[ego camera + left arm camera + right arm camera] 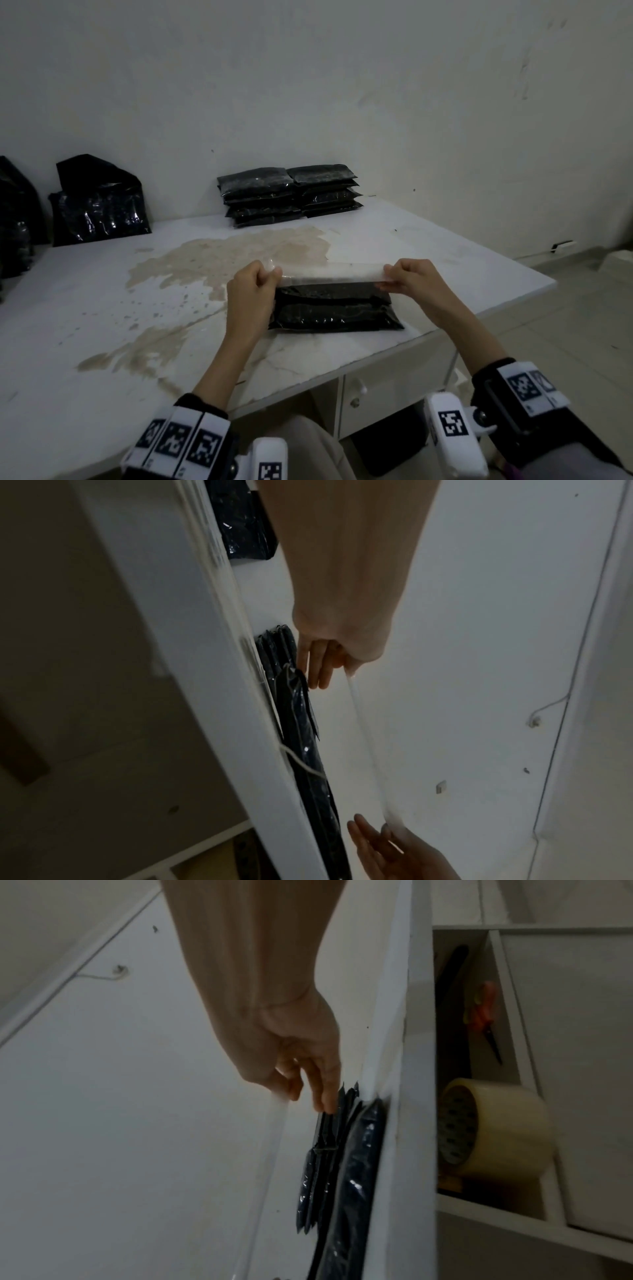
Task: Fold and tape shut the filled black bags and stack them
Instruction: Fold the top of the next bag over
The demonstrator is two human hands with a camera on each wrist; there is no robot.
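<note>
A folded, filled black bag [332, 310] lies flat on the white table [102, 291] near its front right edge. Just above the bag's far fold a strip of clear tape [329, 272] is stretched sideways. My left hand [274, 273] pinches the strip's left end and my right hand [388, 274] pinches its right end. In the left wrist view the left hand [329, 669] holds the tape [363, 737] clear of the bag [304, 737]. In the right wrist view the right hand [301, 1091] pinches the tape [270, 1150], one finger touching the bag's [349, 1177] folded edge.
Two stacks of sealed black bags [289, 193] stand side by side at the table's back edge against the wall. Larger loose black bags [99, 205] sit at the back left. A tape roll [493, 1129] and orange-handled scissors [486, 1015] lie in a shelf under the tabletop.
</note>
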